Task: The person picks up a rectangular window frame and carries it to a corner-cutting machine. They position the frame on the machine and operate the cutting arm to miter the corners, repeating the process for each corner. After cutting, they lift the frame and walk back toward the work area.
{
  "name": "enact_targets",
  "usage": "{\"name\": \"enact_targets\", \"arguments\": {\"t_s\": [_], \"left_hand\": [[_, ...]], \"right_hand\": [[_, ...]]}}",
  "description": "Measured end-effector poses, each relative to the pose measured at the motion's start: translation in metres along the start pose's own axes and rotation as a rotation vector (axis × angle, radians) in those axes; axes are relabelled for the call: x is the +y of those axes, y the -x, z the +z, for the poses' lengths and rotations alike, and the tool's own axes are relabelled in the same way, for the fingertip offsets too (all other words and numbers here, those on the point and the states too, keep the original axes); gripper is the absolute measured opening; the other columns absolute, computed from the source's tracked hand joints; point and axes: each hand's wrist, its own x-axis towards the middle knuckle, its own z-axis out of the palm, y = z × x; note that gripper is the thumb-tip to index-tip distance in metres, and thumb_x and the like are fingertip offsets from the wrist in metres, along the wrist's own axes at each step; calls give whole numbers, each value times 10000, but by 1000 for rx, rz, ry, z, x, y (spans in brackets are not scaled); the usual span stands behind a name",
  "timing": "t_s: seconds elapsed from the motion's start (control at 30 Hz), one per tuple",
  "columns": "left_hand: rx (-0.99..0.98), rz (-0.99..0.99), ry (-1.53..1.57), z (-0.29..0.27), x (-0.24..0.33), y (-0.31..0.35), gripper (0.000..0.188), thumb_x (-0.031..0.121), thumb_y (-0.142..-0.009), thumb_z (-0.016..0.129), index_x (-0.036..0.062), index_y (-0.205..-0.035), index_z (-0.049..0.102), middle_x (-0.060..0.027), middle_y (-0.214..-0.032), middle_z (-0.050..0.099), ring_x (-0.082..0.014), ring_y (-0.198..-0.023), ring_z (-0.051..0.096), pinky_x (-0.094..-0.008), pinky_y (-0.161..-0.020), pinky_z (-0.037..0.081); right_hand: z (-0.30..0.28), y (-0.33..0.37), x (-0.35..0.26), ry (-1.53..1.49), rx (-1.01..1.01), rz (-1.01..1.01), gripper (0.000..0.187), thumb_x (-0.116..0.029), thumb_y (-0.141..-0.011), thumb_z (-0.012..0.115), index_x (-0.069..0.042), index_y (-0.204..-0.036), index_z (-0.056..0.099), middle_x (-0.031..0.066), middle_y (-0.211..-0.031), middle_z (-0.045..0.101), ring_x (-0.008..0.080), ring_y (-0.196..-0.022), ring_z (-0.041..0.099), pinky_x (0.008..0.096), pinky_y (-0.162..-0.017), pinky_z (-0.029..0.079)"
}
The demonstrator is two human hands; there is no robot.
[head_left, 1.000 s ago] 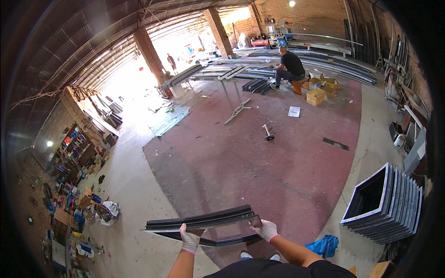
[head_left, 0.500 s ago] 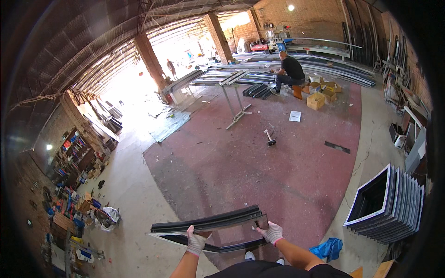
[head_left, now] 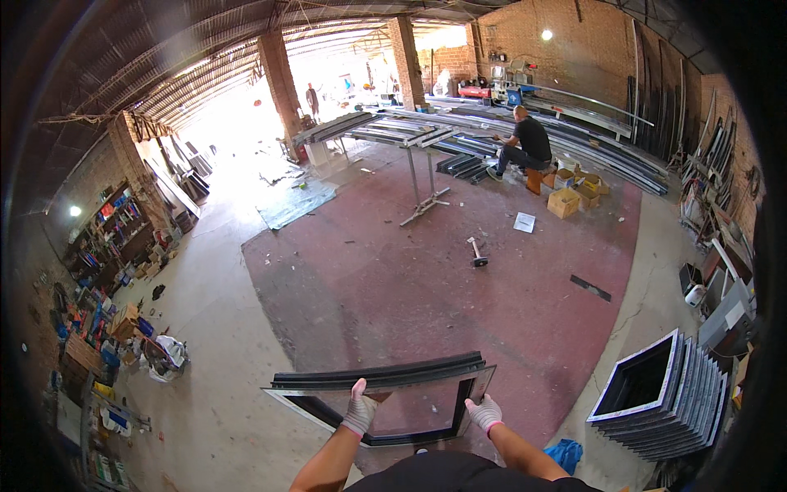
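Observation:
Near my body, over the dark red floor covering, I hold a black rectangular window frame (head_left: 410,371) with light edges. Its open middle shows the floor through it. My left hand (head_left: 359,410), in a pale glove with bare fingertips, is closed round the long far bar, left of centre. On the short right side bar, my right hand (head_left: 485,412) is closed in a matching glove with a pink cuff. Some fingers of both hands are hidden by the bars. The frame is tilted, and its near bar hangs lower, close to my dark clothing.
To the right stands a stack of similar frames (head_left: 631,385), with a blue bag (head_left: 566,453) near it. A mallet (head_left: 478,254), a paper sheet (head_left: 525,222) and a dark strip (head_left: 590,287) lie ahead. Beyond, a seated co-worker (head_left: 531,138) sits by cardboard boxes (head_left: 564,202) and long metal profiles.
My view has tipped up and turned slightly. The frame has swung so that more of its opening shows, and my left hand has shifted right and up with it. Both hands keep their hold.

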Motion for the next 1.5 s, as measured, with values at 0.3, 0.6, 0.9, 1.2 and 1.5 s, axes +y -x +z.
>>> {"name": "enact_targets", "arguments": {"t_s": [0.3, 0.6, 0.9, 1.2, 1.5], "left_hand": [[83, -14, -13, -6, 0, -22, 657, 448, -889, 714, 35, -1377, 560, -175, -1322, 647, -363, -1244, 629, -580, -1095, 510], [-9, -117, -239, -21, 7, -29, 684, 584, -941, 608, 2, -1299, 629, -199, -1171, 729, -340, -972, 729, -466, -879, 598], [14, -108, -82, -11, 8, -11, 739, 582, -944, 609, -23, -1368, 580, -209, -1214, 716, -356, -1009, 731, -476, -928, 606], [-56, -150, -31, 9, 18, 8, 792, 529, -950, 625, -48, -1473, 482, -238, -1445, 591, -390, -1323, 584, -529, -1177, 435], [-104, -166, 14, 0, 16, -2, 758, 494, -965, 610, -51, -1478, 489, -234, -1496, 563, -391, -1390, 534, -532, -1243, 348]], "right_hand": [[-8, 25, -48, -373, -400, -302, 668, -564, -990, 636, 20, -1312, 684, 176, -1155, 754, 249, -1089, 707, 378, -964, 536], [-26, 44, -134, -1197, -791, -230, 732, -559, -1028, 604, -24, -1509, 472, 209, -1435, 593, 360, -1301, 597, 540, -1134, 440], [-15, 62, -165, -1421, -854, -137, 629, -538, -999, 661, -63, -1403, 581, 150, -1397, 642, 363, -1288, 601, 545, -1135, 418], [3, 70, -178, -1429, -839, -137, 638, -476, -980, 720, -43, -1420, 560, 153, -1386, 645, 344, -1261, 616, 546, -1122, 436], [22, 61, -179, -1350, -801, -131, 569, -475, -1004, 688, -46, -1369, 615, 114, -1318, 692, 278, -1201, 653, 467, -1070, 488]]}}
